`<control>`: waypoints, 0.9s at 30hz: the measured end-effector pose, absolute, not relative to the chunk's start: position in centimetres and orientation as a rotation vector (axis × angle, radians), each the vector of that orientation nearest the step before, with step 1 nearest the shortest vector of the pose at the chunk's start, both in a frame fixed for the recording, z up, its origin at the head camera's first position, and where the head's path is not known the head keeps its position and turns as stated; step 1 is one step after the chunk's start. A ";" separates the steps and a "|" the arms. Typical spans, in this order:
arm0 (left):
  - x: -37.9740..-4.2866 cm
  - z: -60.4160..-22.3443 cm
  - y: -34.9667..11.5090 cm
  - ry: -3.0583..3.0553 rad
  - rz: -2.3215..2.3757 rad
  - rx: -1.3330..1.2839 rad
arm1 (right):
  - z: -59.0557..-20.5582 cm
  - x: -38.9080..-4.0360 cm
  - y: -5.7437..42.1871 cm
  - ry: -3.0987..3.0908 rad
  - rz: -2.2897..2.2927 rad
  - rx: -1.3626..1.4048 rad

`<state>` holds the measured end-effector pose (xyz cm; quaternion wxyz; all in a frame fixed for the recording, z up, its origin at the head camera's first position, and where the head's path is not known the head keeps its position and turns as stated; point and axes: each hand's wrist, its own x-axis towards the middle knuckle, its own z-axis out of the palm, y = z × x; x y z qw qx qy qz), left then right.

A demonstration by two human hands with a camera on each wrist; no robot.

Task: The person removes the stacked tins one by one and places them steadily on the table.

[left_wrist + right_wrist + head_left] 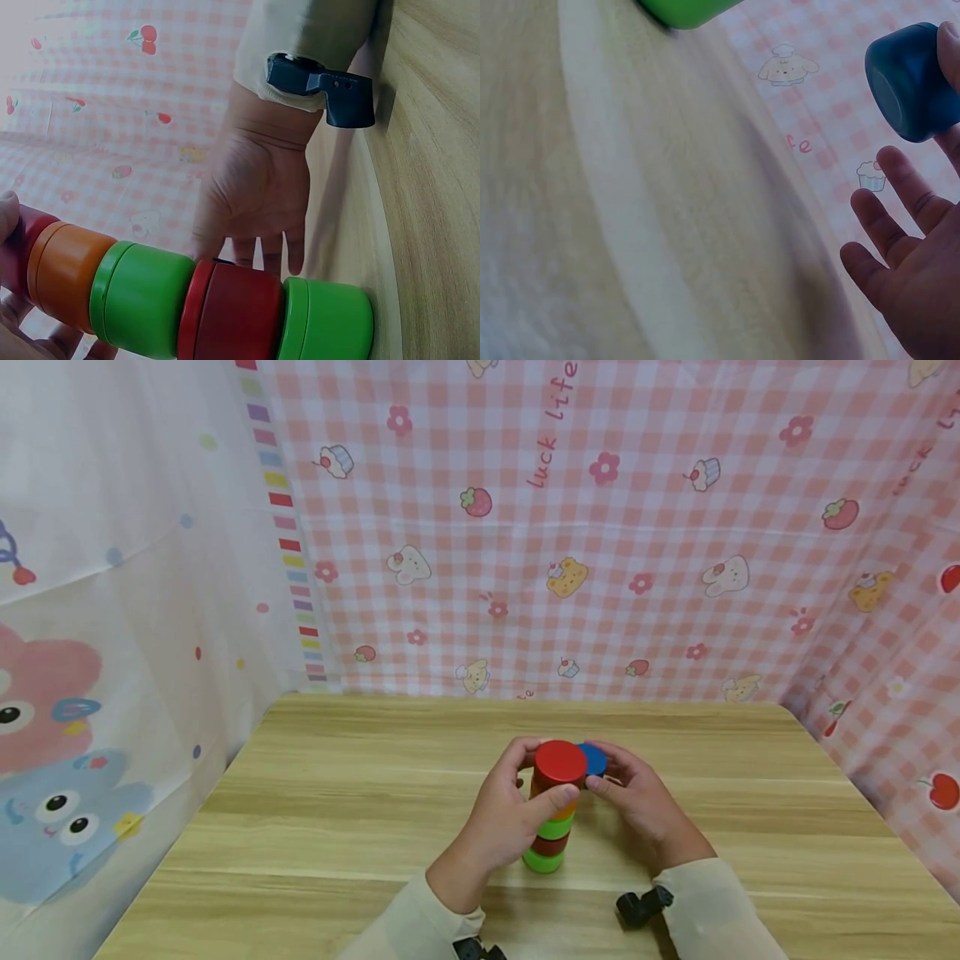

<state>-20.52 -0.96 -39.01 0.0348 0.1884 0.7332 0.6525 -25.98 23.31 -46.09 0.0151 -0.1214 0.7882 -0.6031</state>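
A tower of several small round jars stands upright on the wooden table, each with a seam below its top. From the bottom they run green (543, 862), dark red (244, 315), green (146, 300), orange (73, 277) and red (561, 762). My left hand (510, 822) grips the red jar at the top, thumb across its near side, fingers behind. Just right of the tower, my right hand (637, 797) pinches a blue jar (911, 82) between thumb and index finger, raised above the table. Its other fingers are spread beneath in the right wrist view.
The wooden table (337, 793) reaches back to a pink checked cloth (450, 535) hanging behind it. A white cartoon cloth (150, 610) hangs at the left, more checked cloth at the right. Black camera mounts (643, 906) sit at both wrists.
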 end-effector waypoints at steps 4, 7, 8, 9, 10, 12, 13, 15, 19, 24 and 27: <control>-20.4 -38.9 -1.0 2.258 2.001 0.576 | -46.5 -26.2 23.4 2.451 -1.884 -0.399; -20.4 -38.9 -0.9 2.255 2.002 0.572 | -46.8 -26.3 23.5 2.447 -1.889 -0.411; -20.4 -38.9 -0.9 2.254 2.002 0.573 | -46.9 -26.3 23.5 2.442 -1.895 -0.403; -20.4 -38.9 -0.9 2.253 2.003 0.575 | -47.0 -26.3 23.5 2.436 -1.898 -0.407; -20.4 -38.9 -0.9 2.252 2.004 0.577 | -47.0 -26.3 23.5 2.425 -1.905 -0.414; -20.4 -38.9 -1.0 2.251 2.006 0.583 | -47.1 -26.3 23.5 2.403 -1.918 -0.422; -20.4 -38.9 -1.0 2.251 2.007 0.585 | -47.1 -26.3 23.5 2.397 -1.922 -0.420; -20.5 -38.9 -1.0 2.249 2.008 0.587 | -47.1 -26.3 23.5 2.394 -1.919 -0.422; -20.5 -38.9 -1.0 2.247 2.008 0.588 | -47.2 -26.3 23.5 2.415 -1.895 -0.380; -20.5 -39.0 -1.0 2.249 2.007 0.593 | -47.3 -26.4 23.5 2.411 -1.877 -0.335; -20.5 -39.0 -1.0 2.253 2.005 0.596 | -47.3 -26.4 23.5 2.408 -1.859 -0.305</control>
